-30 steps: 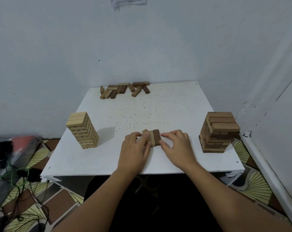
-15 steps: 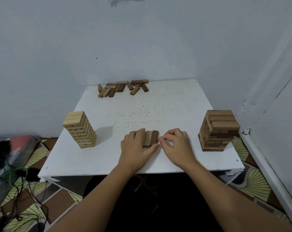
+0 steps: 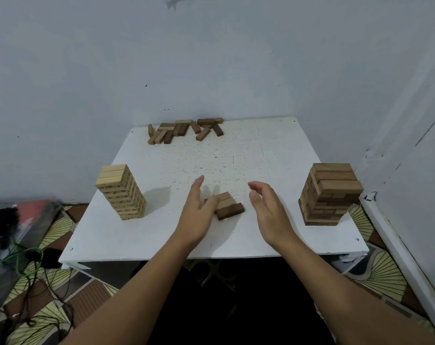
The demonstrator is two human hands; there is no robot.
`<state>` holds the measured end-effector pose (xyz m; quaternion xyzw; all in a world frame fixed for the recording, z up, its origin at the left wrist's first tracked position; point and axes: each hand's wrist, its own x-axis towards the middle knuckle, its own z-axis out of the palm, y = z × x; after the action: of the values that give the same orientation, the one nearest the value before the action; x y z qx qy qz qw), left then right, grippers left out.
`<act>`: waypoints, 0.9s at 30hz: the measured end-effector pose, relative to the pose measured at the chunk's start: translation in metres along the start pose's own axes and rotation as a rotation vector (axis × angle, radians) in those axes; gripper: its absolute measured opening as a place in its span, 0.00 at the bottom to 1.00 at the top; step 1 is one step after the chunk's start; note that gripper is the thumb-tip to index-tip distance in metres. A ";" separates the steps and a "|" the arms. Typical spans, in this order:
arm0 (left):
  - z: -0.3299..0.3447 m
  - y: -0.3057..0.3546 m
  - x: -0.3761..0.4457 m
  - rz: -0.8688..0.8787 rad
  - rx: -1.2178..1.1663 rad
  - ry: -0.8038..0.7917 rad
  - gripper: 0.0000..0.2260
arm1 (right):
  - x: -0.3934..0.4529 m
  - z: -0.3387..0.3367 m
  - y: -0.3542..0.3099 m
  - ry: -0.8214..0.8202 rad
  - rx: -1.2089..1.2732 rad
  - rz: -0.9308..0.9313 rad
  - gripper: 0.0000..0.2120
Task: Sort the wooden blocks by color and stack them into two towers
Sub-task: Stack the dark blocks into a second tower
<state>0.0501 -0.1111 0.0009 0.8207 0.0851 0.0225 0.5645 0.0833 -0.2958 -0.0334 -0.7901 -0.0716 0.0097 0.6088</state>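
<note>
A row of three brown blocks (image 3: 228, 205) lies side by side on the white table (image 3: 236, 158), near its front edge. My left hand (image 3: 196, 215) hovers at the row's left with fingers straight, its thumb overlapping the row's left end. My right hand (image 3: 268, 210) is held open to the right of the row, apart from it. A light tower (image 3: 120, 191) stands at the table's left. A taller-looking brown tower (image 3: 329, 194) stands at the right. Several loose brown blocks (image 3: 185, 130) lie at the table's far edge.
Grey walls close in behind and to the right of the table. On the patterned floor to the left lie dark cables (image 3: 29, 267) and a red and black object (image 3: 24, 220).
Both hands have let go of the three blocks and opened, lifting away to either side. The row of blocks has turned to lie at a slant.
</note>
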 end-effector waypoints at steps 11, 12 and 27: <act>0.037 -0.001 0.008 -0.194 -0.402 0.158 0.32 | 0.012 0.041 -0.030 -0.128 0.322 0.192 0.27; 0.036 -0.003 0.009 -0.194 -0.390 0.157 0.33 | 0.011 0.043 -0.029 -0.136 0.321 0.200 0.30; -0.004 0.008 0.006 -0.013 0.323 0.034 0.23 | 0.006 0.021 -0.015 -0.094 0.058 0.146 0.24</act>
<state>0.0567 -0.1092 0.0099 0.8997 0.1025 0.0189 0.4238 0.0853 -0.2716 -0.0237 -0.7737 -0.0419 0.0932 0.6252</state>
